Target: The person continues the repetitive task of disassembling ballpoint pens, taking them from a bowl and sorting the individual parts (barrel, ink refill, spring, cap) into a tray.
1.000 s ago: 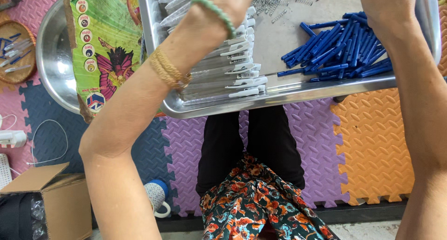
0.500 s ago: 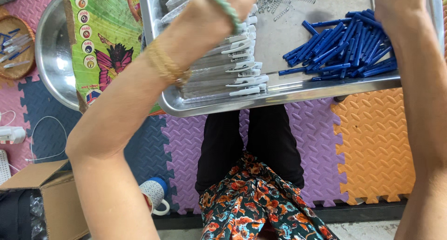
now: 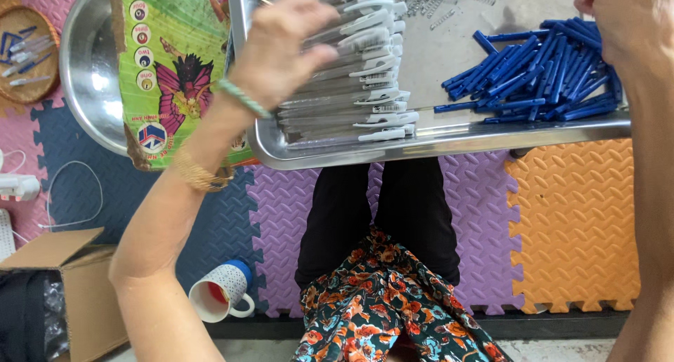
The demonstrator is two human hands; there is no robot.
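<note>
Lying left of the metal tray [image 3: 435,146], a green printed bag [image 3: 172,60] with round labels and a pink butterfly overlaps a steel bowl [image 3: 88,67]. A cardboard box [image 3: 77,292] sits bottom left. The left hand [image 3: 281,49] rests on the stacked white pen barrels [image 3: 358,88] in the tray, grip loosely curled over them. The right hand [image 3: 618,18] hovers above the blue pen parts [image 3: 540,77]; its grip cannot be made out.

Both forearms are bare, with no sleeves in view. The left hand [image 3: 281,49] has a green beaded bracelet at the wrist and a gold chain bracelet further up the forearm. Black trousers cover the legs, under a dark floral-patterned garment
</note>
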